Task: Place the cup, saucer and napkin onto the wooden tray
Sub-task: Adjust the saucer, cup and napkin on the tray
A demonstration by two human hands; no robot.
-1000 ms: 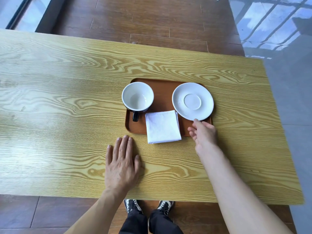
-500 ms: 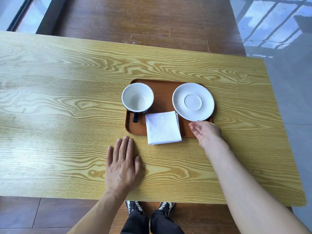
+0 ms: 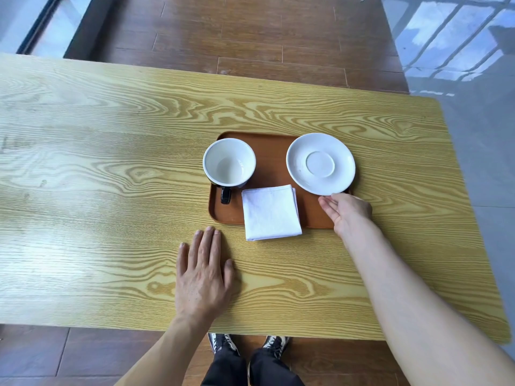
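The brown wooden tray (image 3: 271, 151) lies on the yellow table. An empty cup (image 3: 229, 162), white inside with a black handle toward me, stands on the tray's left part. A white saucer (image 3: 320, 163) rests on the right part, overhanging the tray's right edge. A folded white napkin (image 3: 271, 212) lies on the tray's near edge and sticks out over it toward me. My right hand (image 3: 347, 211) hovers just below the saucer, fingers loosely curled, fingertips at its near rim, holding nothing. My left hand (image 3: 203, 271) lies flat on the table below the tray, fingers spread.
The yellow wood-grain table (image 3: 111, 176) has its near edge close to my legs and its right edge past the saucer. Dark wooden floor shows beyond the far edge, grey tiles at the right. My shoes (image 3: 248, 344) show under the table.
My right hand has turned and drawn slightly right along the saucer's near rim, its palm now facing left. The left hand, cup, saucer and napkin have stayed put.
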